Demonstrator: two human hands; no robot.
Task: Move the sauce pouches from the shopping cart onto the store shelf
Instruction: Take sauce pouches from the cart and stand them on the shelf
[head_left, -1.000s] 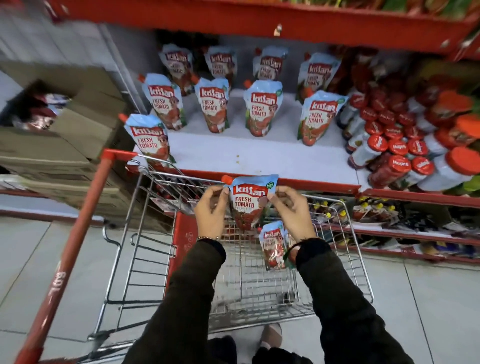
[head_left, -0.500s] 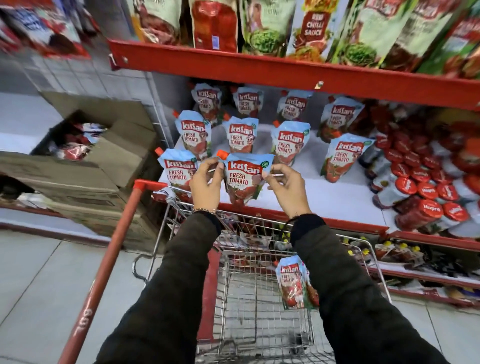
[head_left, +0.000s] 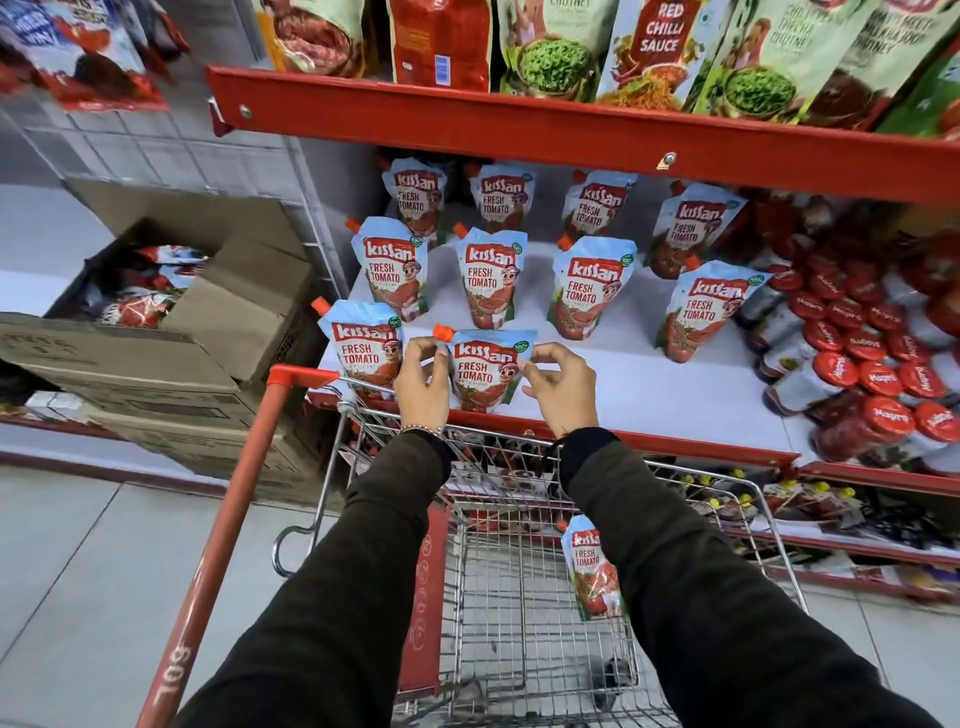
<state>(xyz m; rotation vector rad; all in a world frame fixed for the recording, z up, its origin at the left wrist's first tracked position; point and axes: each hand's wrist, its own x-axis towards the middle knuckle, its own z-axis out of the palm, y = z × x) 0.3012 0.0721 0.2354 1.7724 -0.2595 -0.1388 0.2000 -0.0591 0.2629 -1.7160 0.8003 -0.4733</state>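
Observation:
A blue-and-red tomato sauce pouch with an orange cap stands upright at the front edge of the white store shelf. My left hand pinches its top left corner and my right hand pinches its top right corner. Another pouch stands just to its left, and several more stand in rows behind. One pouch leans upright inside the wire shopping cart, partly hidden behind my right sleeve.
Red-capped jars crowd the shelf's right side. The red upper shelf carries chutney and chilli sauce packs overhead. An open cardboard box with packets stands at left. The cart's red handle runs along my left arm.
Both hands lifted the pouch out of the cart, carried it forward and set it upright on the shelf's front edge. The view tilted up toward the shelves.

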